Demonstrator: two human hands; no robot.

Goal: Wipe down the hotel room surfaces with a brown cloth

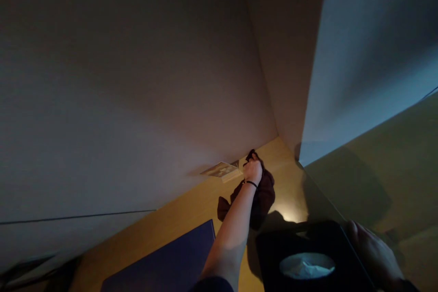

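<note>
My left hand (253, 169) is closed on a dark reddish-brown cloth (266, 191), which hangs and spreads over the wooden surface (284, 157) close to the wall corner. A dark band circles that wrist. Just left of the fist, a small picture card (221, 169) leans by the wall. At the lower right, my right hand (374, 251) lies against the right side of a black tissue box (270, 255), its fingers partly hidden in shadow. A white tissue (308, 270) shows in the box's oval opening.
A dark blue flat panel or folder (171, 260) lies at the lower left. Grey walls (137, 100) rise behind the wooden surface, with a protruding wall edge (301, 155) to the right. Dark cables (30, 273) show at the bottom left.
</note>
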